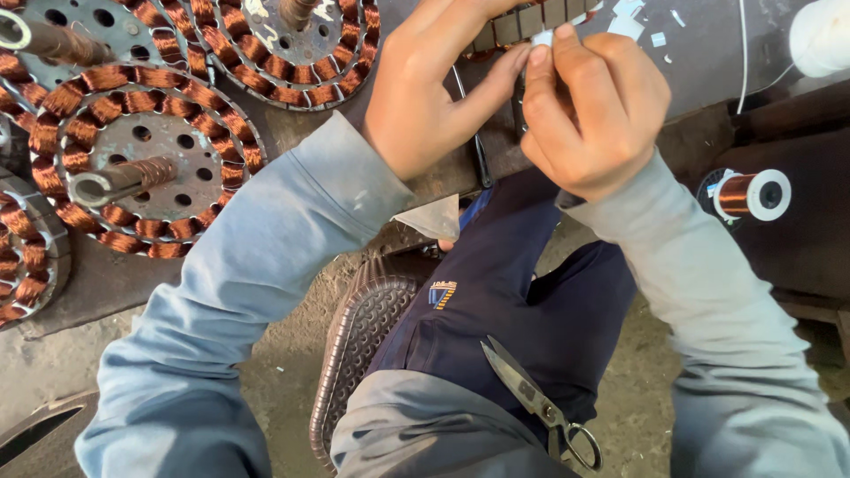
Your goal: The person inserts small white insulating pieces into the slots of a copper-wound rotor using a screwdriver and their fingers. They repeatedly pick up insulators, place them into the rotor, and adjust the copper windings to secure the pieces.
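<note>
Fingers (pixel 540 66) of both hands pinch something small — perhaps paper — mostly hidden.

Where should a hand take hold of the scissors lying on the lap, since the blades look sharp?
By the ring handles. The scissors lie closed across the dark trousers, blades pointing up-left toward the knee and loops nearest the body at lower right. Coming from that lower right side probably keeps fingers off the tips.
</note>
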